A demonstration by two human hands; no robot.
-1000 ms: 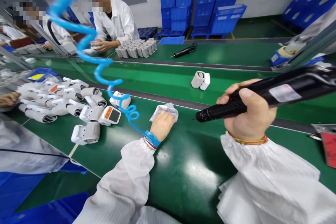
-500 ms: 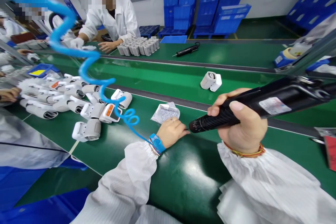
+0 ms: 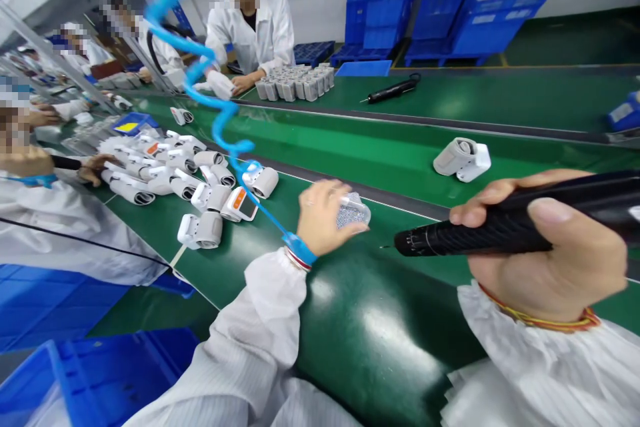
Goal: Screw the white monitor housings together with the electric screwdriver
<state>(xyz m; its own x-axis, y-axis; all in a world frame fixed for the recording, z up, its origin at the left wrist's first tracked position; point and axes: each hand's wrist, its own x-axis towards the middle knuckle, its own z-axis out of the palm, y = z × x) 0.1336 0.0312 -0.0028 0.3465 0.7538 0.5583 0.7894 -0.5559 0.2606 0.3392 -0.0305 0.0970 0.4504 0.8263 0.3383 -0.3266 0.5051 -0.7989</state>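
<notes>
My right hand [image 3: 555, 260] is wrapped round a black electric screwdriver [image 3: 480, 233], whose thin bit points left above the table. My left hand [image 3: 325, 217] is at a small clear tray [image 3: 361, 212] full of tiny screws, its thumb stretched out along the near side and its fingers apart over the far left side. Slight blur covers those fingertips, and nothing shows gripped in them. A blue strap on the left wrist is joined to a blue coiled cord [image 3: 220, 121] hanging from above. On the belt beyond lies one white device with a grey cuff [image 3: 457, 157].
Many white devices with rolled grey cuffs [image 3: 210, 230] crowd the left of the green table [image 3: 360, 347]. Co-workers sit at left and across. Another black screwdriver [image 3: 393, 90] lies on the far bench. Blue crates [image 3: 385, 7] stand behind; a blue bin [image 3: 120, 373] is low left.
My left hand has gone from a pinch near the screwdriver tip to spread fingers over the screw tray. My right hand has drawn right with the screwdriver, baring its bit. The view has shifted left.
</notes>
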